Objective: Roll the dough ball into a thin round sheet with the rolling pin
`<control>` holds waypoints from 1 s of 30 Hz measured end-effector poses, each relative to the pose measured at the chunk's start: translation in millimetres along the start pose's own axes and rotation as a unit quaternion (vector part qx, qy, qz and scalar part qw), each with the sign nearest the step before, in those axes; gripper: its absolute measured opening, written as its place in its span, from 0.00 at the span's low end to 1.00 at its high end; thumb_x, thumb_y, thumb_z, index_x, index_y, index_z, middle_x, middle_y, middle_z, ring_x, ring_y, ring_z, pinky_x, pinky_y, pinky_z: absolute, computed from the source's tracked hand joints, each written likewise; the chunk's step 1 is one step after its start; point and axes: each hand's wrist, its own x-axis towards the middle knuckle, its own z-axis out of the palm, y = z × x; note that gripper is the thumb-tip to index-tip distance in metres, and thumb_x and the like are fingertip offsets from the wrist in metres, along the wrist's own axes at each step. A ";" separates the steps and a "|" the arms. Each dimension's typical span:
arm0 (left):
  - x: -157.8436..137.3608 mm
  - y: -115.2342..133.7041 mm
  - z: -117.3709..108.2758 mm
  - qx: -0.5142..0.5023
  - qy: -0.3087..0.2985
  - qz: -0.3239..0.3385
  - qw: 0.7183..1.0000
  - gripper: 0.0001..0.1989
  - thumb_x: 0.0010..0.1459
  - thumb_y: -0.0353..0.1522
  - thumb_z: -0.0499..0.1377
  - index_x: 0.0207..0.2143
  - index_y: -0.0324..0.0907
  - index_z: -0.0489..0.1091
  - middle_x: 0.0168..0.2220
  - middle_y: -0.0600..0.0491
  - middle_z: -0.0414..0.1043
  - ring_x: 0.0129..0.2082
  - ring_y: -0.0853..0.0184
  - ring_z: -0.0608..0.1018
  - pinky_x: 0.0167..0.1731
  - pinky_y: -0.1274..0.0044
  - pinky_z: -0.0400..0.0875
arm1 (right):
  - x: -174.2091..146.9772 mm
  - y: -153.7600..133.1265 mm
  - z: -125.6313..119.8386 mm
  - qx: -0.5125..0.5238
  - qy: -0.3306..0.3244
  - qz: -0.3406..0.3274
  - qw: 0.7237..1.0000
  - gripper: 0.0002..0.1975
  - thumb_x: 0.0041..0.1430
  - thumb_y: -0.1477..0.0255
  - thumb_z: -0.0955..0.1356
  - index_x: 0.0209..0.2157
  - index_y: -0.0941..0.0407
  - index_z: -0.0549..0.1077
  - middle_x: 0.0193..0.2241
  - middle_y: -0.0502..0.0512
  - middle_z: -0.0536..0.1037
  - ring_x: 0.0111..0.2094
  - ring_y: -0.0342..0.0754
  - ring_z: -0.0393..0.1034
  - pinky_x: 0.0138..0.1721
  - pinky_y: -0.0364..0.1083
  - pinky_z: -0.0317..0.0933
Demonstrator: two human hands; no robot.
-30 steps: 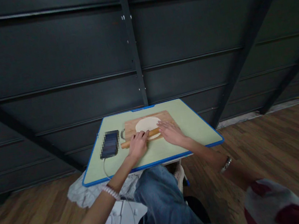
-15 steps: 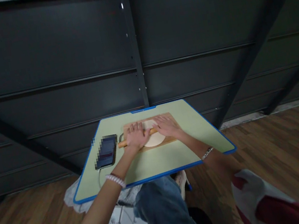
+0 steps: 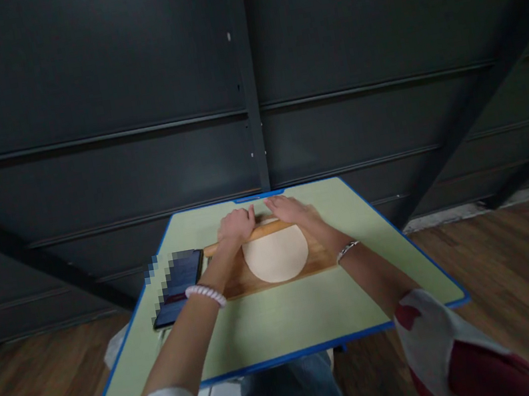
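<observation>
At nine o'clock from a round sheet of dough [image 3: 277, 257], a dark phone [image 3: 184, 282] is seen laid on the green-topped table [image 3: 277, 331], its left side masked by pixels. At eleven o'clock, the left hand [image 3: 237, 225] is set over the rolling pin [image 3: 270, 229], its thumb raised; whether its fingers are closed around it cannot be told. At the clock's centre, the dough is spread flat on a wooden board [image 3: 240, 280], with the rolling pin laid across its twelve o'clock edge. At one o'clock, the right hand [image 3: 291, 210], slightly blurred, is stretched over the rolling pin with fingers extended. A second ago the rolling pin was placed near the six o'clock edge, and half a second ago across the middle; most of the dough has now been uncovered. A full outward pass is judged to have been made; evenness cannot be seen.
</observation>
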 end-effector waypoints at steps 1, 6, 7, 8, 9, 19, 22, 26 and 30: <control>2.8 0.5 -0.7 0.006 0.015 -0.005 1.000 0.33 0.63 0.45 0.34 0.37 0.35 0.74 0.37 0.38 0.75 0.38 0.57 0.77 0.38 0.69 0.68 | 3.8 -0.4 -0.7 -0.011 -0.010 0.004 1.000 0.30 0.66 0.57 0.47 0.50 0.58 0.69 0.50 0.62 0.73 0.50 0.52 0.66 0.51 0.49 0.56; 13.6 1.1 -3.4 0.017 0.075 -0.023 0.997 0.30 0.64 0.41 0.37 0.35 0.33 0.75 0.34 0.38 0.75 0.37 0.54 0.78 0.36 0.67 0.69 | 18.3 -4.6 -7.9 -0.047 -0.003 0.040 0.998 0.31 0.66 0.58 0.46 0.45 0.58 0.72 0.43 0.64 0.77 0.45 0.51 0.70 0.46 0.46 0.59; 15.4 0.9 -3.5 0.016 0.082 -0.027 0.996 0.30 0.64 0.41 0.37 0.35 0.33 0.75 0.34 0.38 0.75 0.36 0.54 0.78 0.36 0.67 0.69 | 20.7 -5.1 -9.1 -0.051 0.000 0.041 0.998 0.31 0.66 0.58 0.46 0.45 0.58 0.72 0.43 0.64 0.77 0.45 0.51 0.70 0.46 0.46 0.59; 16.9 0.7 -3.4 0.013 0.088 -0.031 0.996 0.30 0.64 0.40 0.37 0.34 0.33 0.75 0.33 0.37 0.75 0.37 0.54 0.78 0.37 0.67 0.69 | 23.0 -5.3 -9.9 -0.054 0.004 0.039 0.998 0.31 0.66 0.58 0.46 0.45 0.58 0.72 0.42 0.64 0.77 0.45 0.52 0.70 0.46 0.47 0.59; 18.1 0.6 -3.3 0.011 0.093 -0.037 0.995 0.30 0.64 0.40 0.37 0.34 0.33 0.75 0.33 0.37 0.75 0.37 0.54 0.78 0.37 0.66 0.69 | 25.0 -5.3 -10.3 -0.057 0.008 0.036 0.998 0.31 0.66 0.59 0.46 0.45 0.59 0.72 0.42 0.65 0.77 0.45 0.52 0.70 0.46 0.47 0.59; 13.6 -3.7 4.8 -0.002 0.044 -0.041 0.998 0.24 0.60 0.38 0.43 0.46 0.31 0.69 0.46 0.37 0.71 0.49 0.54 0.72 0.50 0.61 0.61 | 10.9 -1.3 -5.7 -0.034 -0.059 0.041 0.997 0.26 0.67 0.60 0.49 0.54 0.59 0.64 0.54 0.63 0.67 0.53 0.53 0.64 0.53 0.51 0.55; 5.4 -4.6 8.9 -0.029 -0.037 -0.068 0.997 0.30 0.60 0.43 0.41 0.55 0.31 0.61 0.58 0.37 0.60 0.59 0.52 0.61 0.55 0.55 0.52 | -6.2 -3.9 -8.2 -0.034 -0.068 0.033 0.997 0.27 0.67 0.62 0.49 0.59 0.63 0.57 0.61 0.62 0.56 0.61 0.51 0.51 0.59 0.50 0.45; -17.3 -0.9 9.5 -0.020 -0.070 -0.029 0.997 0.34 0.61 0.46 0.35 0.62 0.32 0.50 0.64 0.41 0.45 0.64 0.55 0.48 0.59 0.54 0.42 | -37.7 -5.8 -7.2 -0.051 -0.045 0.006 0.998 0.27 0.66 0.66 0.49 0.61 0.65 0.54 0.63 0.60 0.50 0.64 0.48 0.41 0.62 0.50 0.36; -48.8 5.3 7.5 0.023 -0.007 0.034 0.999 0.32 0.62 0.41 0.36 0.61 0.30 0.50 0.63 0.41 0.48 0.64 0.57 0.49 0.61 0.58 0.37 | -71.6 -5.6 -3.8 -0.080 0.021 -0.050 0.995 0.26 0.65 0.70 0.50 0.60 0.65 0.56 0.62 0.60 0.55 0.63 0.47 0.45 0.62 0.50 0.38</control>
